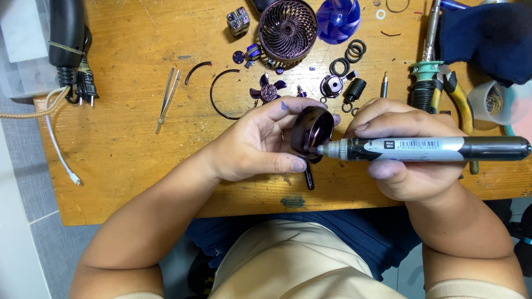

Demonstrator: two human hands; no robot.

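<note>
Your left hand [260, 141] pinched dark cup [312, 132], fingers closed round rim. Your right hand [410, 160] gripped marker [421, 149], tip touching cup edge. Cup interior hard to read; palm hid marker's underside.

Small repair workbench, hobby or home workshop. Scarred, stained wooden tabletop [138, 149] over grey tiled floor [22, 210]. Tools lie about: soldering iron [428, 66], yellow-handled pliers [459, 97], tweezers [167, 98], coiled black power cord [77, 72]. Dismantled small fan spread out: round grille [287, 27], blue blade [338, 17], black rubber rings [348, 58], small loose parts. Clear cup [493, 102] at right edge.
</note>
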